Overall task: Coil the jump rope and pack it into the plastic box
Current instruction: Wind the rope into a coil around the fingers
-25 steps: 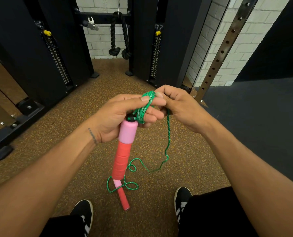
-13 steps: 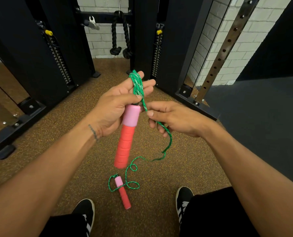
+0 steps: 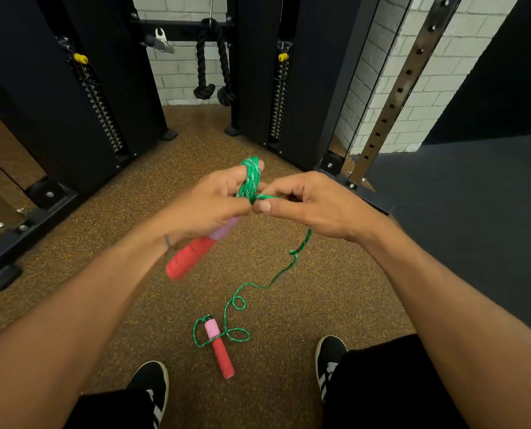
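A green jump rope [image 3: 252, 180] is wound in several turns round the fingers of my left hand [image 3: 208, 205]. That hand also grips one red and pink handle [image 3: 193, 253], which points down and to the left. My right hand [image 3: 313, 205] pinches the rope just right of the coil. From there the loose rope [image 3: 292, 264] hangs down to the floor and curls in small loops. The second red and pink handle [image 3: 218, 346] lies on the floor between my shoes. No plastic box is in view.
Black weight-machine columns [image 3: 81, 97] and their base rails stand at the left and back. A perforated metal upright [image 3: 394, 94] leans at the right. A black rope attachment [image 3: 211, 63] hangs at the back. Brown speckled floor underfoot; dark mat [image 3: 474, 196] at the right.
My right hand rose from below the handle to the coil, carrying rope up beside it. The held handle swung from near upright to slanting left. Less loose rope lies on the floor.
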The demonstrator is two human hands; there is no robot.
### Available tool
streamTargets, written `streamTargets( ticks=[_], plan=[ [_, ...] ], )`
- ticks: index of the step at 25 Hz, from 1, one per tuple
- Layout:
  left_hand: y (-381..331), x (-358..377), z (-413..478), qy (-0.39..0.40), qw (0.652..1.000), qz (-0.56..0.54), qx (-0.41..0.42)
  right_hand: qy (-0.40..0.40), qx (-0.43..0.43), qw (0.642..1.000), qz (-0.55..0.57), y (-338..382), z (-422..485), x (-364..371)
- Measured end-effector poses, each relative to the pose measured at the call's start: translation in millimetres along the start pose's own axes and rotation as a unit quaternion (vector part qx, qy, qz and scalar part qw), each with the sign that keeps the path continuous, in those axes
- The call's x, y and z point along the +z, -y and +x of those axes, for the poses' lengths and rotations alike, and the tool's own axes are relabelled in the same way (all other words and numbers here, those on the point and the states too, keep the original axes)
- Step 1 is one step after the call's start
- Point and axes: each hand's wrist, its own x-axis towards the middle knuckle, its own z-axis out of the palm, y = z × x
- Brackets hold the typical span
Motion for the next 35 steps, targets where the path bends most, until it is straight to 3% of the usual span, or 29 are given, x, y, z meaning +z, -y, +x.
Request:
streamTargets(
  ticks=[3,6,9,12,17,24,27,30,32,35],
  plan=[
    [0,1,-3,0.057,0.998,0.004,0.012,-0.040,-0.014,0.999,0.029,-5,0,-2],
    [-9,3,-6,0.057,0.997,-0.047,0.009,-0.086,-0.023,0.993,0.081,-5,0,-7],
    [-14,4,-9,0.074,0.997,-0.026,-0.010,-0.121,-0.019,0.986,0.117,-3,0,-11],
    [-17,7,-11,0.058,0.997,-0.048,-0.030,-0.123,-0.024,0.985,0.117,-2,2,-11],
    [-17,4,-11,0.031,0.984,-0.173,-0.019,-0.119,-0.004,0.981,0.152,-5,4,-10],
    [-19,7,-10,0.023,0.972,-0.233,-0.024,-0.105,0.000,0.981,0.165,-7,5,-8],
    [-19,7,-11,0.032,0.939,-0.343,-0.015,-0.092,0.020,0.975,0.203,-10,6,-4],
    [-22,8,-13,0.021,0.894,-0.447,0.023,-0.012,0.051,0.976,0.212,-12,6,6],
    [-23,9,-11,-0.016,0.911,-0.411,0.038,0.032,0.066,0.985,0.156,-9,6,13],
    [-17,5,-5,-0.080,0.963,-0.257,0.027,0.041,0.040,0.998,0.010,-2,4,12]
  ],
)
